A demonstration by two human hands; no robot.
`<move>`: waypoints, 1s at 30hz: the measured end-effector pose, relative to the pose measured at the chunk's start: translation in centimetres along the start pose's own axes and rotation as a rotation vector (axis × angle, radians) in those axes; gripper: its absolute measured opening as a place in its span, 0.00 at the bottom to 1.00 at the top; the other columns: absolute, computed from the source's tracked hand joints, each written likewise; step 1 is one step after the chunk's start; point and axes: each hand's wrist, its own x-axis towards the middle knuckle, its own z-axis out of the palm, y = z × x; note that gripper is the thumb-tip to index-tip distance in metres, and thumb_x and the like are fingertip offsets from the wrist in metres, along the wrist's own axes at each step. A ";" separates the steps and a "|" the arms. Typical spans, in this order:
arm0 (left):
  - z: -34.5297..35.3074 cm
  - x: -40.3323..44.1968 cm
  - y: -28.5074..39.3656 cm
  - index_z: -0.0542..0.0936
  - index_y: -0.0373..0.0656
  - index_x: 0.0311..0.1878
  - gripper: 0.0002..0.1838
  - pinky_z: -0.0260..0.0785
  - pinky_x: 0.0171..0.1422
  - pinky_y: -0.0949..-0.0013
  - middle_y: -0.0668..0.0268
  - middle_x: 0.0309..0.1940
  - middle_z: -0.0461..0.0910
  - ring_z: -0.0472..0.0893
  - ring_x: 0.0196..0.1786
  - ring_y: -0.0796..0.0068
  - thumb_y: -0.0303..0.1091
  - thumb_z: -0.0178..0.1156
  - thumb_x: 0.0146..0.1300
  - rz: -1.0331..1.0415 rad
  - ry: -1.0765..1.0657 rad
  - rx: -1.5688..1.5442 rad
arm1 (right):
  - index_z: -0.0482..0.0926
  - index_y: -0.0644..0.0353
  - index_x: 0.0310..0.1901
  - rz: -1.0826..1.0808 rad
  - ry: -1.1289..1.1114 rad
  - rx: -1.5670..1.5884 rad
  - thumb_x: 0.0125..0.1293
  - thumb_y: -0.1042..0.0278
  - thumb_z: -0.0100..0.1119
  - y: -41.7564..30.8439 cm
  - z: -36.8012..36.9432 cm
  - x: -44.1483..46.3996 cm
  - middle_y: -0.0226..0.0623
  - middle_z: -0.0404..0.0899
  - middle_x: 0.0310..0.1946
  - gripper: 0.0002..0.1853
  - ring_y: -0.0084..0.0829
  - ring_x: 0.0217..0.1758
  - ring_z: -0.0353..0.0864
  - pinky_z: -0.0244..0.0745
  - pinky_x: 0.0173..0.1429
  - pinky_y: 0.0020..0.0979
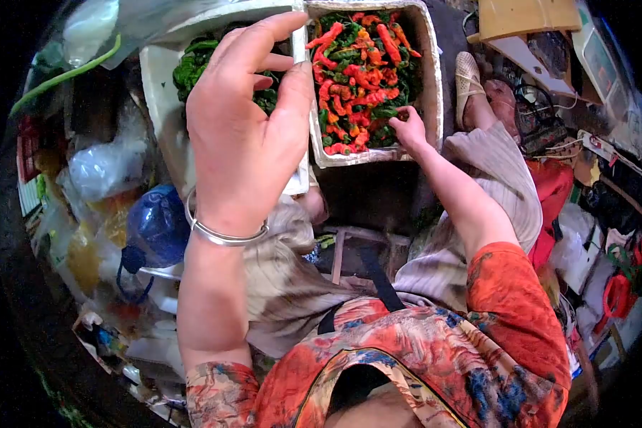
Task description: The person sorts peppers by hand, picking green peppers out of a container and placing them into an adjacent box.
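Observation:
My left hand (pixel 246 135), with a silver bangle at the wrist, is raised close to the camera above the left white box (pixel 160 107). Its fingers are curved and apart, with nothing between them. Dark green peppers (pixel 189 70) lie in that box, partly hidden behind the hand. At the lower right part of the right white box (pixel 432 78), my right hand (pixel 409 130) has thumb and fingers pinched together at a green pepper (pixel 385 113). Red peppers (pixel 357 82) are heaped there with green ones around and beneath them.
A blue jug (pixel 157 225) and clear plastic bags (pixel 107 167) lie at the left. My foot in a beige shoe (pixel 469 85) rests right of the boxes. Bags, red cloth (pixel 549 196) and a cardboard piece (pixel 524 18) are at the right.

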 end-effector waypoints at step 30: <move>0.7 -0.3 1.6 0.78 0.36 0.54 0.16 0.71 0.46 0.79 0.65 0.44 0.81 0.79 0.39 0.84 0.21 0.57 0.62 -0.074 0.002 -0.228 | 0.82 0.61 0.35 -0.446 -0.491 -0.823 0.53 0.66 0.59 -3.8 -1.1 1.6 0.48 0.83 0.34 0.11 0.49 0.41 0.82 0.76 0.45 0.43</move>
